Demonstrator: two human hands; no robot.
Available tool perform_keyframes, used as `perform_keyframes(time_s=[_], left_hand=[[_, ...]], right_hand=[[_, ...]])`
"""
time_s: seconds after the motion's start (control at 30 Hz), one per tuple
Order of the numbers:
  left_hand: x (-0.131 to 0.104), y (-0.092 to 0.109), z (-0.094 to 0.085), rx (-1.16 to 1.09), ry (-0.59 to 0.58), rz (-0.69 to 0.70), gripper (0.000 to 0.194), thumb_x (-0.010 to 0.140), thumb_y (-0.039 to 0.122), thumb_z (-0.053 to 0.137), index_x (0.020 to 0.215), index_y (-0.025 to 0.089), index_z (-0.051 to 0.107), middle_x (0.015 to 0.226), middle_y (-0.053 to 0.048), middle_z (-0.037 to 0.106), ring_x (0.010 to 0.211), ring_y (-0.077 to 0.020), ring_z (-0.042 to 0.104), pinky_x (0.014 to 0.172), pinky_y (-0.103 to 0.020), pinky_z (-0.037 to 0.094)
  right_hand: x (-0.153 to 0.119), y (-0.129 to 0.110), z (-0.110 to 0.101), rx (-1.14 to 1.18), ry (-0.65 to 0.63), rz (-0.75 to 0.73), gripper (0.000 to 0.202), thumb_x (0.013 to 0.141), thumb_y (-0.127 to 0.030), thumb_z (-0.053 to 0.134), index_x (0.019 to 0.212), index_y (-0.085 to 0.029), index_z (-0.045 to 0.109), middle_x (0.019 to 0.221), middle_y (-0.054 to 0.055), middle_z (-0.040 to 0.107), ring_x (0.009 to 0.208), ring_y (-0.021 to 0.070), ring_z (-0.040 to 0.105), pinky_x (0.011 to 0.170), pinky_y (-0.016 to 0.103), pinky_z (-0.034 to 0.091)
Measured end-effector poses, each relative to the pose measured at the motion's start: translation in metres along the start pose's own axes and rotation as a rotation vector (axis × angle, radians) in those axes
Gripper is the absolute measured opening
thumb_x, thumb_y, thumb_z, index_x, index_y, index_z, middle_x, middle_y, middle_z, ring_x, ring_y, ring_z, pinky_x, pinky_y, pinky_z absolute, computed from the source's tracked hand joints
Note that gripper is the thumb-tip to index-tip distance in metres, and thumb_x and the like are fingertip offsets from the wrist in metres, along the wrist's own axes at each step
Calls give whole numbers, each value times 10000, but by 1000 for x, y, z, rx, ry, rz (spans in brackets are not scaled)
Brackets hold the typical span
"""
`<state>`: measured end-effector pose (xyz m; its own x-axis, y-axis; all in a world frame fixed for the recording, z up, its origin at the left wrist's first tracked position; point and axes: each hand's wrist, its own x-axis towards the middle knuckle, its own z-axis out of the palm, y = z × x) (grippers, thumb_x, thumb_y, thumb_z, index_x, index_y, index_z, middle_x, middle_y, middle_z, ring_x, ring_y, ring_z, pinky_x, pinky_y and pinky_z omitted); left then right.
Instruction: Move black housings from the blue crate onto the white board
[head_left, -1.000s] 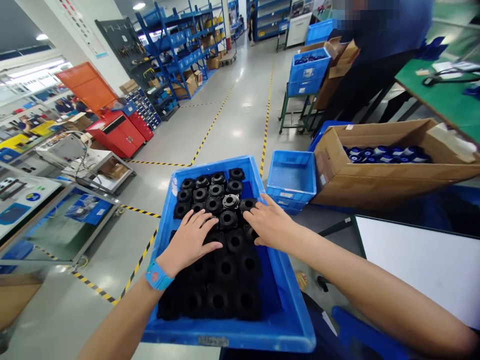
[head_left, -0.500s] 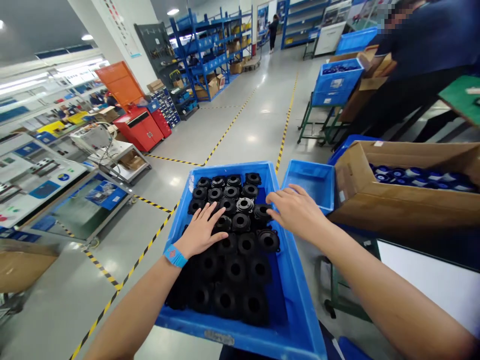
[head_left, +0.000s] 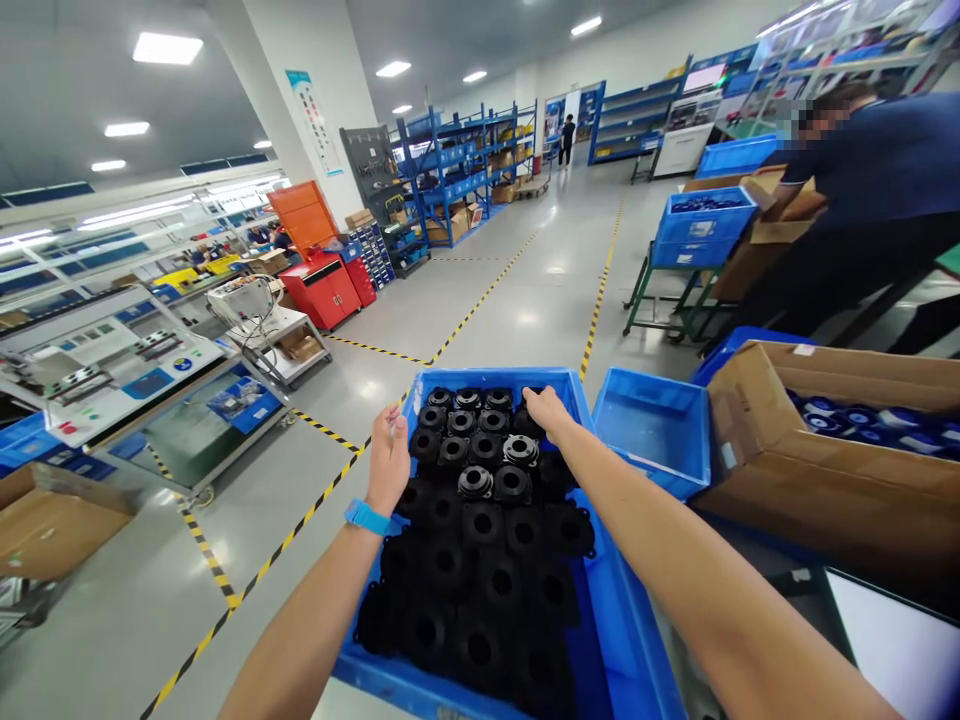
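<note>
At one o'clock in the blue crate (head_left: 619, 610), the right hand (head_left: 545, 411) bends its fingers over a black part (head_left: 527, 423), their grip unclear. Toward ten o'clock, the left hand (head_left: 389, 462) hangs loosely half-curled, holding nothing visible.

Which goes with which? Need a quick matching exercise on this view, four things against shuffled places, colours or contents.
1. right hand
2. wristband
3. open cardboard box on the right
4. cabinet with raised lid

A. red, with an orange lid
B. at the far rows of black parts
C. bright blue
D. contains blue-and-white items

Pairs: 1-B, 2-C, 3-D, 4-A
</note>
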<state>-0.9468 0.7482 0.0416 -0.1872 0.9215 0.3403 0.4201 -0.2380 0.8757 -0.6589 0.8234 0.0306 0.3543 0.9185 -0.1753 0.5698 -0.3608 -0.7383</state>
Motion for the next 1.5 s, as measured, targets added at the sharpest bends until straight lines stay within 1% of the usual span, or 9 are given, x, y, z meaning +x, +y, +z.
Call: perform_keyframes(time_s=[0.17,0.37,0.63,0.83,0.97,1.1,1.23,1.33,1.5], left_hand=[[4,-6,0,-68,20,-106,568,970,678,363,1293,241,529,1362,-112,556,1304,-255,513,1153,-474,370],[5,-9,-1,-108,10,-102,552,977,672,346,1255,242,552,1372,-100,542,1306,-237,509,1161,-447,366],[1,2,-5,69,-20,23,450,991,595,402,1152,247,638,1188,-105,608,1189,-258,554,1074,-480,430],[0,13,-14,325,-185,286,222,992,391,516,1033,242,676,1074,-57,671,1062,-223,608,992,-418,464],[0,10,-15,527,-368,368,156,972,284,553,978,255,706,1050,-31,696,1042,-229,619,977,-440,452],[-2,10,-9,514,-494,406,178,965,271,555,1044,266,715,1086,-43,689,1045,-237,630,969,-443,482],[-5,14,-5,490,-577,441,223,991,333,511,1032,273,722,1056,-52,695,1006,-237,640,938,-443,498],[-5,16,-7,503,-548,435,243,1001,367,492,1019,272,715,1039,-47,702,993,-235,641,920,-438,497],[-1,13,-11,419,-334,386,229,996,393,504,990,257,688,1014,-39,706,976,-220,650,911,-406,509]], right_hand=[[-1,-1,2,218,-73,96,680,989,-563,440,1538,-183,313,1589,171,326,1422,300,388,1138,509,376],[1,-1,0,403,-114,181,766,968,-649,382,1561,-177,271,1571,185,364,1406,306,423,1120,527,405],[11,7,-4,530,0,190,695,922,-667,400,1435,-204,471,1411,183,550,1314,299,527,1039,495,482],[-12,4,-19,580,140,-77,536,907,-544,470,1342,-232,494,1415,137,539,1318,251,507,1111,426,424],[-45,11,-38,550,145,-317,488,852,-542,566,1226,-228,552,1204,94,647,1147,240,599,1058,411,455],[-76,22,-60,214,21,-581,287,880,-466,542,1028,-241,642,1002,58,692,953,242,637,927,412,498],[-93,30,-77,-86,-46,-740,233,930,-399,491,985,-248,660,979,52,706,945,249,640,894,417,491],[-96,35,-87,-172,-69,-796,206,939,-354,491,951,-246,667,960,38,716,929,239,641,874,405,483],[-97,37,-104,-311,-93,-807,162,937,-334,538,977,-246,668,989,31,719,943,235,641,884,406,463]])
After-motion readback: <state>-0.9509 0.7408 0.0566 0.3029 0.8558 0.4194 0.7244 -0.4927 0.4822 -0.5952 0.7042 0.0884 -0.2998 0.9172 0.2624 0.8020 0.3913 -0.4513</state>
